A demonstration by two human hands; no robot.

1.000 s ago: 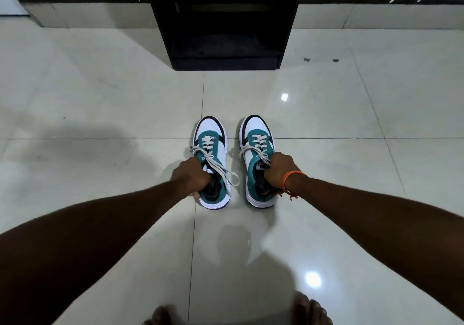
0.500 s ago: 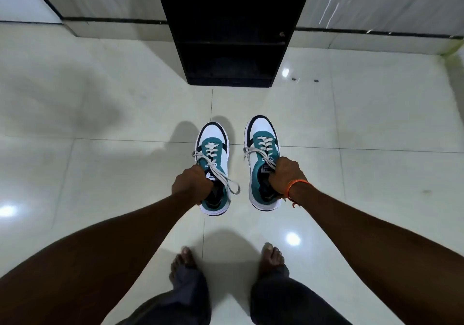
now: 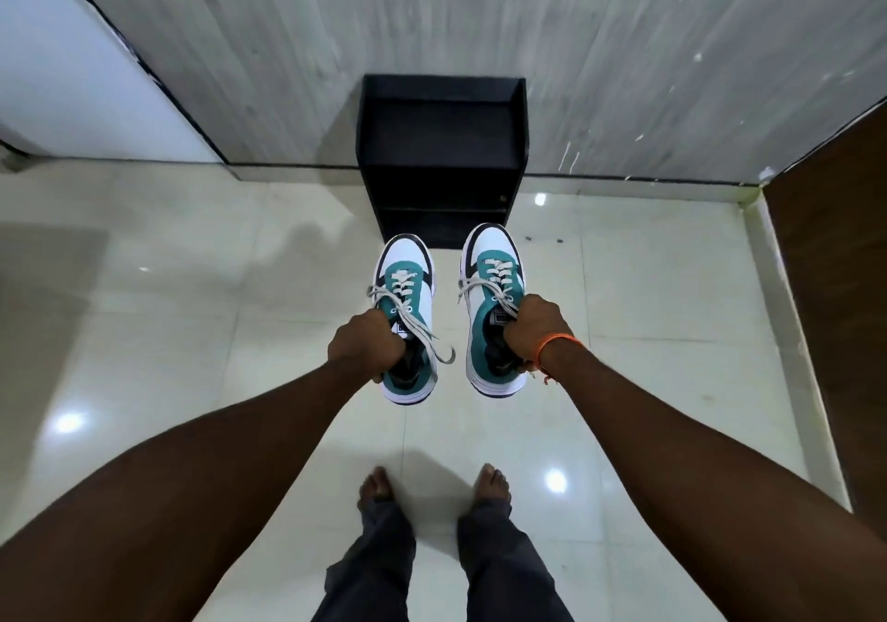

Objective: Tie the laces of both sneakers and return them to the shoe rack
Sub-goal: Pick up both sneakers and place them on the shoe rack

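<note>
Two white, teal and black sneakers hang in the air above the tiled floor, toes pointing away from me. My left hand (image 3: 365, 348) grips the left sneaker (image 3: 407, 285) at its collar; its grey laces (image 3: 417, 328) trail loose over the side. My right hand (image 3: 535, 331) grips the right sneaker (image 3: 492, 285) at the tongue and collar, with lace ends running under my fingers. An orange band circles my right wrist. The black shoe rack (image 3: 441, 160) stands just beyond the toes, against the wall, its top and shelves bare.
Glossy cream floor tiles (image 3: 192, 333) spread all around. My bare feet (image 3: 432, 487) and dark trousers show below the sneakers. A grey panelled wall (image 3: 624, 69) backs the rack, a white door (image 3: 72, 69) is at the left, a brown wooden panel (image 3: 835, 285) at the right.
I have stood up, lifting both sneakers off the floor. The view has risen, so the rack's top and my feet have come into sight.
</note>
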